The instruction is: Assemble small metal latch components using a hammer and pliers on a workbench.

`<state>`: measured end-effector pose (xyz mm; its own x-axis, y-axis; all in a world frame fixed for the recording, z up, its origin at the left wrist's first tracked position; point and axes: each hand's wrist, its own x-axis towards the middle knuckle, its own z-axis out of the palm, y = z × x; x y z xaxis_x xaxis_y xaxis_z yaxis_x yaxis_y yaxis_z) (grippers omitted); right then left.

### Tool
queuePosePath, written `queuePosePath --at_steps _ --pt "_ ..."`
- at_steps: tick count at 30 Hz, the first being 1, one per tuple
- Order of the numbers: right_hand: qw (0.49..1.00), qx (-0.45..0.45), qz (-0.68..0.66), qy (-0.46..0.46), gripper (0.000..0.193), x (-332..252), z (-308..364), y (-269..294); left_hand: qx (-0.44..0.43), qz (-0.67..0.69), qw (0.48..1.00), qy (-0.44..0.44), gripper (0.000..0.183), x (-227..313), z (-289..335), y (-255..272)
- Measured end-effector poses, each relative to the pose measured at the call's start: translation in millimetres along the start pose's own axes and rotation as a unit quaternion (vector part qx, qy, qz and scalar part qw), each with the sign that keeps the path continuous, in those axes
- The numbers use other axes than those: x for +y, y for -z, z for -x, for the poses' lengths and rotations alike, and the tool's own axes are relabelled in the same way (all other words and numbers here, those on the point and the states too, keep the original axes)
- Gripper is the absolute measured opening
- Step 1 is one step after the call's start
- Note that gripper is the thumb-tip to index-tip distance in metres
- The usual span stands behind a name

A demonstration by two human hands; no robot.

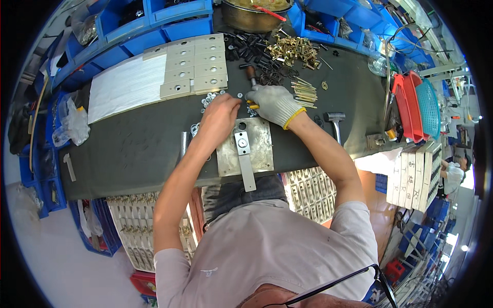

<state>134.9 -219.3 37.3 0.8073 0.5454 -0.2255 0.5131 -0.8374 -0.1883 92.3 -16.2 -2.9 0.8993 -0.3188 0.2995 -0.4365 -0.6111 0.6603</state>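
Observation:
My bare left hand [220, 118] reaches over the mat beside a cluster of small washers [208, 100], its fingers bent and drawn together; whatever they pinch is hidden. Across from it, my right hand [275, 105] wears a pale knit glove with a yellow cuff, fingers curled. A wooden-handled tool [250, 73] meets that glove at its metal shaft, but I cannot tell whether it is gripped. Just below both hands lies a square steel plate [262, 146]. On it rests a small metal block with a round fitting [242, 143], above a narrow metal bar [247, 174] overhanging the table edge.
Ranks of pale metal plates [128, 84] lie at the far left. Brass parts [295, 51], black parts [241, 49] and brass-coloured pins [304, 92] are heaped farther back. A hammer [335, 120] lies right. Blue bins [123, 20] and red baskets [408, 105] border the table.

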Motion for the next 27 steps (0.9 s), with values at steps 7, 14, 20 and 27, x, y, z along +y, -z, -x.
queuePosePath --at_steps 7,14,20,27 --pt "0.999 0.048 -0.002 0.011 0.025 10 7 -8 -0.069 -0.035 0.997 0.000 0.017 -9 -25 -18" --pt "0.943 0.285 -0.172 -0.021 0.016 -17 79 -9 -0.102 0.020 0.995 -0.009 0.015 -17 -26 -16" --pt "0.903 0.289 -0.318 0.003 0.015 -72 118 -29 -0.127 0.108 0.983 0.074 0.019 2 -26 19" --pt "0.888 0.296 -0.341 -0.084 0.012 -99 114 -41 -0.334 0.192 0.909 0.156 0.021 24 -3 66"
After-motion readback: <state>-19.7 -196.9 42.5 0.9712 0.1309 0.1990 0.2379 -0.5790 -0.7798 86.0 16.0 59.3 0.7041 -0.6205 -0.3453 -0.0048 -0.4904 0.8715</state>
